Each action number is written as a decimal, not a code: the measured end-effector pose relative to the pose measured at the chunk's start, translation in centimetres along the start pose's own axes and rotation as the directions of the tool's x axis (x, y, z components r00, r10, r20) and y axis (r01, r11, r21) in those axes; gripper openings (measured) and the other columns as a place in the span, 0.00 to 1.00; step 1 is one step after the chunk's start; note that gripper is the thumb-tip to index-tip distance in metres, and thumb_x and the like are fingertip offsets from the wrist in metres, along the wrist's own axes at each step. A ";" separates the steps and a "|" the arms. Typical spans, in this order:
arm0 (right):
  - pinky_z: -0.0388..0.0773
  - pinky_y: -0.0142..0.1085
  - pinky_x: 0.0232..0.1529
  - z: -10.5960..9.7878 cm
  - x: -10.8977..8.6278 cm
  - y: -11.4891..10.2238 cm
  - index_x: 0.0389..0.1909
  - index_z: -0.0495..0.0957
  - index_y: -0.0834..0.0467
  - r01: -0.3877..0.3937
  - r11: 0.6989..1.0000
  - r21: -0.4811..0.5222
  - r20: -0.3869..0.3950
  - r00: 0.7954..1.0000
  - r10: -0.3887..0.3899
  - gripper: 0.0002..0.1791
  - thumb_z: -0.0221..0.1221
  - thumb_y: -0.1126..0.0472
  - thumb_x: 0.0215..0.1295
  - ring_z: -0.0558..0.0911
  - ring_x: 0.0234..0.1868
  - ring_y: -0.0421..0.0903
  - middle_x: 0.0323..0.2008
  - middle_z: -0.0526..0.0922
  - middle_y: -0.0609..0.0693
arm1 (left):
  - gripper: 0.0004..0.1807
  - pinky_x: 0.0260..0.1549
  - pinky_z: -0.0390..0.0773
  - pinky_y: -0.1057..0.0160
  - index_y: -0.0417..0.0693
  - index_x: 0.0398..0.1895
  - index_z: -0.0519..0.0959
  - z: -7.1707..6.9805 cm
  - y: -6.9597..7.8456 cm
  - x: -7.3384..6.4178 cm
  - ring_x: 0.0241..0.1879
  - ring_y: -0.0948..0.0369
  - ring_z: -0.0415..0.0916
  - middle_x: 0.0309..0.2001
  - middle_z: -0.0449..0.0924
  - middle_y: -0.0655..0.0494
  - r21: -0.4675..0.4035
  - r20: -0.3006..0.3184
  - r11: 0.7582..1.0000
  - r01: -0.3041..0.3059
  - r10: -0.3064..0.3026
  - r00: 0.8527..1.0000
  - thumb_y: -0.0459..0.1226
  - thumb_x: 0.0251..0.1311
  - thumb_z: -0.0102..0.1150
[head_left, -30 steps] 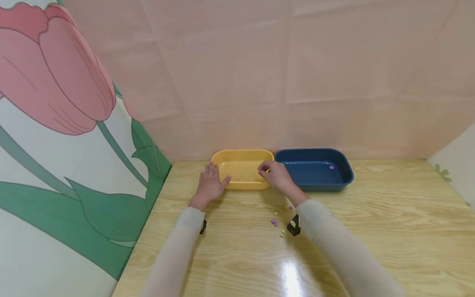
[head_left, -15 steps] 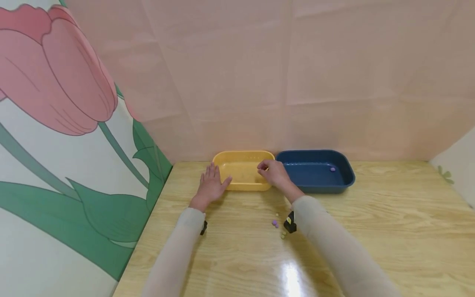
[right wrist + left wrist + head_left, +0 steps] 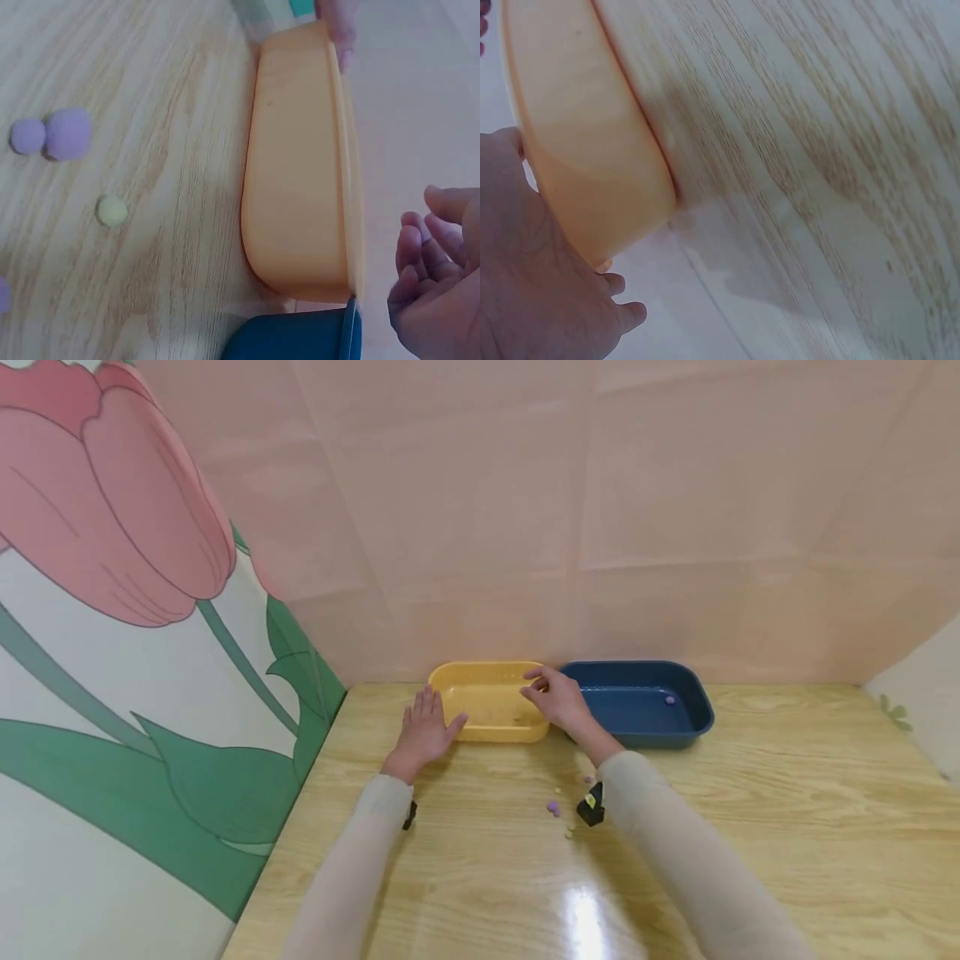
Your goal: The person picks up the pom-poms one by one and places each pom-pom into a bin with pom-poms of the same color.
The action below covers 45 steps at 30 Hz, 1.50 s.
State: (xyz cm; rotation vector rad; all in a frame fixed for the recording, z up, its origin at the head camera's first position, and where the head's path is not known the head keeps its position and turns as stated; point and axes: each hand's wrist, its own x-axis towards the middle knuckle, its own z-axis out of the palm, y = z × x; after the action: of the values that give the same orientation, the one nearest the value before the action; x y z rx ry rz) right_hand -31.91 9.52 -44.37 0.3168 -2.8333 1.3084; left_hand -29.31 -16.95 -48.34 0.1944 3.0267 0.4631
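Observation:
My left hand (image 3: 424,727) lies with straight, spread fingers on the left end of a yellow tray (image 3: 487,735). In the left wrist view its fingertips (image 3: 630,315) reach past the tray's corner. My right hand (image 3: 558,697) is raised over the tray's right end. Its thumb stands apart from the loosely bent fingers in the right wrist view, and nothing shows between them. Purple pom-poms (image 3: 68,134) and a pale yellow pom-pom (image 3: 112,211) lie on the wooden table, several in all.
A blue tray (image 3: 645,739) stands directly right of the yellow one, with a purple pom-pom (image 3: 670,700) inside. Behind both trays hangs a pinkish sheet (image 3: 480,527). At the left is a wall with a painted tulip (image 3: 142,510).
My right hand's thumb and fingers have spread apart above the yellow tray, after being held together. The left hand has stayed in place on the tray.

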 end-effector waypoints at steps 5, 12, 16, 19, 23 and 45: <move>0.75 0.51 0.53 -0.2 -1.0 -0.1 0.60 0.77 0.55 0.033 0.999 0.033 0.040 0.999 -0.034 0.19 0.59 0.52 0.74 0.80 0.54 0.56 0.51 0.83 0.55 | 0.50 0.76 0.39 0.41 0.33 0.80 0.41 0.0 -0.2 0.0 0.80 0.44 0.28 0.81 0.30 0.38 0.005 -0.009 1.000 -0.002 0.002 1.000 0.66 0.74 0.26; 0.76 0.45 0.45 -1.1 -3.1 0.1 0.57 0.80 0.53 0.076 0.997 0.021 0.088 0.993 -0.077 0.16 0.60 0.52 0.74 0.81 0.47 0.51 0.48 0.84 0.52 | 0.52 0.76 0.37 0.41 0.33 0.80 0.41 0.3 -0.4 0.3 0.80 0.44 0.28 0.81 0.29 0.39 -0.002 -0.004 1.000 -0.017 0.017 1.000 0.68 0.73 0.24; 0.76 0.40 0.39 -1.8 -4.2 0.3 0.57 0.81 0.53 0.115 0.993 0.012 0.115 0.987 -0.115 0.16 0.60 0.53 0.73 0.81 0.42 0.48 0.46 0.84 0.51 | 0.50 0.76 0.36 0.41 0.34 0.80 0.40 0.2 -0.6 0.5 0.80 0.44 0.27 0.81 0.28 0.39 -0.014 -0.002 1.000 -0.019 0.019 1.000 0.66 0.74 0.28; 0.76 0.39 0.39 -2.2 -5.1 0.6 0.57 0.82 0.54 0.155 0.988 0.028 0.126 0.979 -0.157 0.16 0.61 0.54 0.73 0.81 0.41 0.48 0.45 0.84 0.50 | 0.50 0.76 0.36 0.41 0.35 0.80 0.39 0.0 -0.5 0.6 0.80 0.44 0.26 0.81 0.27 0.40 -0.011 0.003 1.000 -0.018 0.018 1.000 0.66 0.74 0.27; 0.77 0.40 0.41 -2.4 -6.5 1.2 0.55 0.83 0.53 0.192 0.980 0.045 0.138 0.971 -0.197 0.15 0.63 0.55 0.71 0.80 0.40 0.45 0.43 0.85 0.48 | 0.50 0.76 0.36 0.41 0.35 0.80 0.39 -0.1 -0.4 0.5 0.80 0.44 0.27 0.81 0.26 0.40 -0.012 0.005 1.000 -0.019 0.019 1.000 0.66 0.74 0.27; 0.79 0.37 0.39 -1.6 -10.4 5.8 0.55 0.83 0.57 0.205 0.978 -0.039 0.186 0.963 -0.194 0.15 0.65 0.62 0.68 0.81 0.34 0.40 0.38 0.85 0.46 | 0.49 0.76 0.36 0.41 0.34 0.80 0.40 -0.2 -0.1 -0.1 0.80 0.43 0.28 0.81 0.29 0.38 -0.018 0.009 1.000 -0.020 0.020 1.000 0.65 0.75 0.27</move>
State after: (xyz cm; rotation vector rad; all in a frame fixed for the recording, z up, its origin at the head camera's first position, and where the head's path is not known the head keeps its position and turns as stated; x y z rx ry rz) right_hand -22.97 16.27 -48.65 0.7350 -2.8809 1.2128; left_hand -29.28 -17.12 -48.18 0.2251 3.0128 0.4897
